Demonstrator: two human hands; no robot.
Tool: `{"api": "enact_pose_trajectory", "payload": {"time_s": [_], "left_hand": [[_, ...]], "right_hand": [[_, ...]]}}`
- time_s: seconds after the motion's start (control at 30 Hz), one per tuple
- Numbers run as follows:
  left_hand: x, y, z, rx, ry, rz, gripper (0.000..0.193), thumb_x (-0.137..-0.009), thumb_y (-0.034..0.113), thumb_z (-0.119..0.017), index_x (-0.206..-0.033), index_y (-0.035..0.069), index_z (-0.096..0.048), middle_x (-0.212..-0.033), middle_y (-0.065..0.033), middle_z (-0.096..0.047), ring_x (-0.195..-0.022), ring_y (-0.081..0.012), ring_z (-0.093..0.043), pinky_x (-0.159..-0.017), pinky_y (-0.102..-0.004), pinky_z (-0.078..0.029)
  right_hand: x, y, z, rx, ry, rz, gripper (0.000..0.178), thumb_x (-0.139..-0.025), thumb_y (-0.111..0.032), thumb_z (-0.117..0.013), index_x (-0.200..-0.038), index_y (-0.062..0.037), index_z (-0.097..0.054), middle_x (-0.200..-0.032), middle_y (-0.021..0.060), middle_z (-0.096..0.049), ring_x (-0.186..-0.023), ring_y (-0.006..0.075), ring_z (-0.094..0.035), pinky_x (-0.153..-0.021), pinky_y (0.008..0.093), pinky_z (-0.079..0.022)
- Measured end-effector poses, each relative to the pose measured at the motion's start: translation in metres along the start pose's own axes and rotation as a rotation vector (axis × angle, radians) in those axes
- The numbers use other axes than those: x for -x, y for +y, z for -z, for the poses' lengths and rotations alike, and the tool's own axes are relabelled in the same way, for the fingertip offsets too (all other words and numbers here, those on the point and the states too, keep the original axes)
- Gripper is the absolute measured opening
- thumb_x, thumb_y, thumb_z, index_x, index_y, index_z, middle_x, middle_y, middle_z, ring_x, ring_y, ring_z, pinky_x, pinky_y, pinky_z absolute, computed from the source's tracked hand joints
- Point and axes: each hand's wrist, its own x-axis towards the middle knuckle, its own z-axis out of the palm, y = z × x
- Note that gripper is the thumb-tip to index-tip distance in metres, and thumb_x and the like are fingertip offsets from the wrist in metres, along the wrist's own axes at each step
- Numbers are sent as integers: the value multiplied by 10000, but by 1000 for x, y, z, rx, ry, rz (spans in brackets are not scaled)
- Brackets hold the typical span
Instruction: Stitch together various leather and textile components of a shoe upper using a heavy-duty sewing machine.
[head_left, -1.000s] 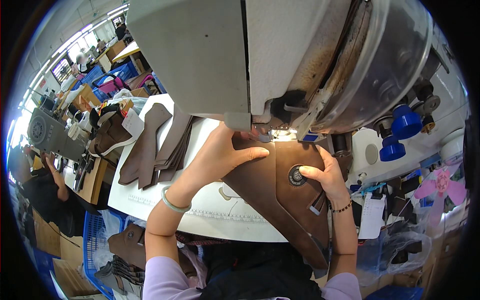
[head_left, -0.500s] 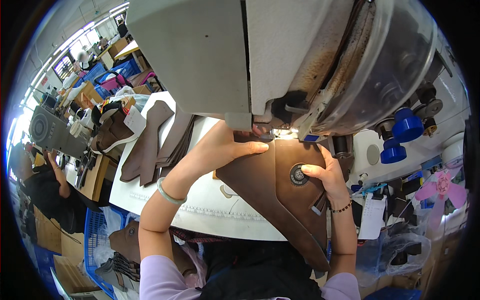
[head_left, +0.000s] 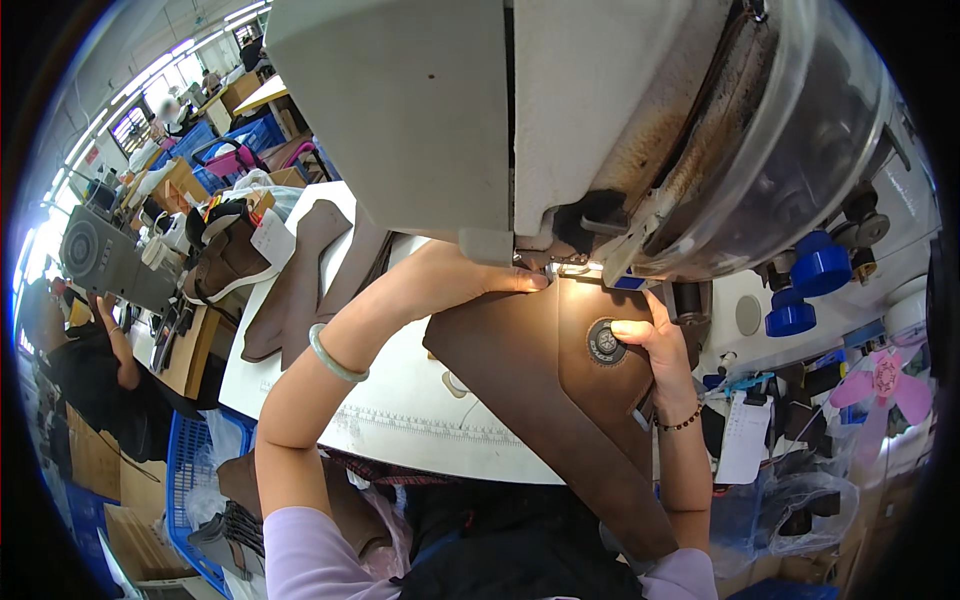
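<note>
Item 1: brown panel [head_left: 500, 360], leather-look, qty 1. Pos.: on white table [head_left: 400, 410], far end lit under sewing machine [head_left: 400, 120]; near end runs past the table's near edge. Bears round dark badge [head_left: 605, 342], R of a lengthwise line.

Item 2: L hand [head_left: 455, 280]. Thumb laid on panel's far edge, tip just beside the lit spot; other fingers mostly hidden, so can't tell if gripping. Wrist w/ pale green bangle [head_left: 328, 361].

Item 3: R hand [head_left: 662, 350]. Gripping panel's R side, thumb on top at badge's R rim (rest of fingers partly out of sight). Wrist w/ beaded bracelet [head_left: 682, 424].

Item 4: flat brown pcs [head_left: 300, 275], several, L on table, apart from panel.

Item 5: brown shoe [head_left: 230, 262], white sole, L of flat pcs.

Item 6: blue basket [head_left: 183, 455], near L, w/ clear plastic.

Misc., R side: blue knobs [head_left: 820, 265], white sheet [head_left: 745, 440], pink fan [head_left: 886, 376].
</note>
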Motion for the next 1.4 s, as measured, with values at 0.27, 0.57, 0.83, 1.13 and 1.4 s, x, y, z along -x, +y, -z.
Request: {"api": "enact_pose_trajectory", "payload": {"time_s": [0.27, 0.57, 0.83, 1.13, 1.4], "left_hand": [[-4, -18, -8, 30, 61, -187, 243, -811, 211, -734, -936, 9, -683, -861, -58, -686, -800, -149, -622, -753, -315, -501], [44, -32, -22, -508, 360, -794, 490, -721, 260, -794, -1131, 58, -620, -1264, -170, -533, -1195, -333, -491, -1018, -461, -392], [46, -38, -38, -1091, 206, -846, 619, -771, 220, -528, -1322, -60, -496, -1332, -182, -521, -1282, -309, -477, -1125, -445, -341], [49, -34, -41, -896, 177, -800, 681, -684, 215, -536, -1294, -85, -506, -1309, -198, -533, -1265, -312, -488, -1109, -450, -355], [48, -37, -39, -873, 172, -826, 682, -679, 208, -545, -1302, -70, -512, -1321, -189, -529, -1270, -307, -484, -1110, -445, -354]], "right_hand": [[-7, 12, 2, -55, 28, 73, 308, -761, -19, -619, -1064, -22, -562, -901, 6, -606, -789, 54, -575, -747, 198, -476], [-7, 14, 4, -48, 32, 94, 310, -741, -7, -626, -1044, -25, -565, -900, 4, -608, -789, 69, -575, -754, 208, -472], [-7, 16, 6, -40, 12, 90, 277, -756, -24, -649, -1022, -31, -570, -899, 1, -607, -797, 68, -572, -758, 218, -471], [-4, 13, 0, -34, 22, 130, 262, -770, -54, -663, -1014, -35, -571, -887, -6, -604, -786, 63, -567, -744, 219, -468], [-3, 15, 1, -42, 47, 103, 258, -765, -49, -672, -1005, -30, -578, -893, -4, -609, -792, 65, -573, -742, 215, -467]]}}
